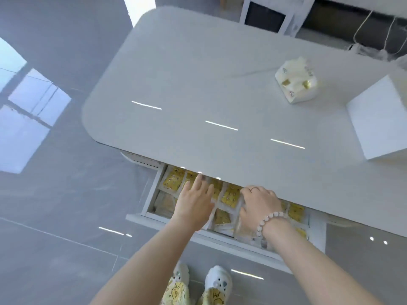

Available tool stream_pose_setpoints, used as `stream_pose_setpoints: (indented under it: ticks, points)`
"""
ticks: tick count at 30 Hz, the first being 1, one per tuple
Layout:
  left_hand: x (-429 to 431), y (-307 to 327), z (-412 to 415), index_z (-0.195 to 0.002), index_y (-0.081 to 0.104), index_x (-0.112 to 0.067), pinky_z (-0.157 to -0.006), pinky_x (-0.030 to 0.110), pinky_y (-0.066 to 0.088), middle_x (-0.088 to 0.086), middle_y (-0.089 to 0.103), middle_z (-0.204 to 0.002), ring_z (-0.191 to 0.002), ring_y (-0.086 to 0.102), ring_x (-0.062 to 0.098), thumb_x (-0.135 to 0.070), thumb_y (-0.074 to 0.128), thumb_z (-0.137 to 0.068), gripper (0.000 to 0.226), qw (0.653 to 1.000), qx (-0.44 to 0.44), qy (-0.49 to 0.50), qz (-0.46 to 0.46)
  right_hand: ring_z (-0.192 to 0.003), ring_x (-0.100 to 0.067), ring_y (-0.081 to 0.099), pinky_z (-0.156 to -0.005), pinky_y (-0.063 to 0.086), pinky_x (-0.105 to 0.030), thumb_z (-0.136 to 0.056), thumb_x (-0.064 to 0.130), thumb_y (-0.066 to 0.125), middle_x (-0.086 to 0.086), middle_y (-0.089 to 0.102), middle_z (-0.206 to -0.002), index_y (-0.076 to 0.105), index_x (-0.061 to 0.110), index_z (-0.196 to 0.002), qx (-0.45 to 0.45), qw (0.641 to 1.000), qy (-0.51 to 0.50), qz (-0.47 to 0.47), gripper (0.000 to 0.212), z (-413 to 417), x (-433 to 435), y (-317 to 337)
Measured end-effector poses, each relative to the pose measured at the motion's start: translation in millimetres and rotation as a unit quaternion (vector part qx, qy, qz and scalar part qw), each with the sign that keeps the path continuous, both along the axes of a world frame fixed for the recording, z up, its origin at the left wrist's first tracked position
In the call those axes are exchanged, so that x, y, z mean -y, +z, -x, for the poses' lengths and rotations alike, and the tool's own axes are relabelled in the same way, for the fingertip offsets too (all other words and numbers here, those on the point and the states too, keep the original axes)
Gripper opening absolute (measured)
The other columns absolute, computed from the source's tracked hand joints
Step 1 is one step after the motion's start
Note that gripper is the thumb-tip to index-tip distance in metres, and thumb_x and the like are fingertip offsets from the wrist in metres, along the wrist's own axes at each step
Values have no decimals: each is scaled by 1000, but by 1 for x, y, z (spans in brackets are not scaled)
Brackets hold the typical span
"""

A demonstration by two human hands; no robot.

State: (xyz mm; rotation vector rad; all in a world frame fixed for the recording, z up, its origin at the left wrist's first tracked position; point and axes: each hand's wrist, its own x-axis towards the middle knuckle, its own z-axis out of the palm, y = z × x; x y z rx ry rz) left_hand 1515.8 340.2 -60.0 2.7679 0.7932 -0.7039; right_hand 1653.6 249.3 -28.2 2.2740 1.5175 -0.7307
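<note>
Desk [220, 73] fills the upper frame. Its drawer [154, 190] stands open under the near edge, lower centre, packed with yellow packets [174, 181]. Step in hand: picking through the packets. Left grip [193, 203] is spread flat on the left rows. Right grip [257, 205] is curled in, pinching packet edges mid-drawer. Next, likely: lift one straight up while the left holds its neighbours down.

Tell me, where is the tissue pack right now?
In the head view, the tissue pack sits on the far right part of the white table, just left of a white box.
</note>
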Motion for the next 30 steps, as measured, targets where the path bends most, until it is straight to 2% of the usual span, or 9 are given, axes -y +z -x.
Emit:
stream_pose_setpoints:
  ticks: [3,6,10,12,15,18,22,27,30]
  points:
    - [-20,86,19,-143,28,-14,-110,38,26,7,34,-146,-141,19,27,-33,31,-101,47,998,25,58,-14,-125,-17,43,-102,36,-28,-94,22,40,1,46,-137,40,19,-136,-12,997,19,-74,42,5,-23,98]
    - [-39,173,49,-133,42,-18,-99,33,33,1,45,-132,-126,37,22,-31,35,-97,38,991,27,128,-8,-122,-16,47,-98,37,-27,-92,20,44,2,50,-134,42,19,-136,-13,983,40,-179,44,24,-47,191]
    - [-58,267,102,-132,46,-19,-98,34,34,0,49,-130,-122,42,22,-36,34,-98,40,973,78,207,-67,-117,-20,50,-94,38,-29,-88,17,48,-3,55,-128,48,15,-132,-10,957,91,-277,44,63,-82,278]
    - [-61,299,134,-134,45,-21,-106,37,26,-1,49,-132,-128,38,21,-42,34,-97,44,954,86,263,-112,-117,-19,49,-95,39,-29,-88,21,48,-1,53,-129,45,16,-133,-1,948,135,-288,45,87,-100,306]
    - [-58,335,185,-137,43,-22,-114,42,11,1,46,-137,-135,29,21,-47,34,-96,49,926,77,342,-142,-116,-19,49,-95,41,-29,-87,25,48,-2,52,-129,42,16,-132,4,939,192,-285,47,124,-121,333]
    - [-51,362,239,-137,42,-20,-109,39,22,3,46,-136,-131,34,23,-47,38,-95,50,898,86,395,-175,-113,-20,51,-91,42,-29,-85,26,50,-3,54,-123,47,16,-127,15,923,260,-283,43,170,-142,351]
    - [-41,384,310,-135,43,-17,-97,38,36,5,45,-132,-124,42,26,-47,44,-93,53,846,46,507,-158,-112,-24,51,-87,43,-31,-86,24,51,-5,55,-120,53,15,-121,-22,889,353,-292,36,261,-173,374]
    - [-26,404,406,-129,47,-16,-90,36,38,5,48,-126,-119,46,24,-45,46,-90,48,751,39,626,-206,-113,-21,50,-83,42,-29,-89,25,49,-2,57,-119,54,16,-121,-53,816,466,-339,34,386,-189,394]
    - [-19,402,464,-127,48,-17,-89,35,37,7,46,-125,-118,44,25,-44,47,-89,47,705,15,675,-215,-115,-21,49,-92,39,-28,-89,24,49,-2,57,-120,55,15,-121,-59,775,526,-345,34,453,-199,395]
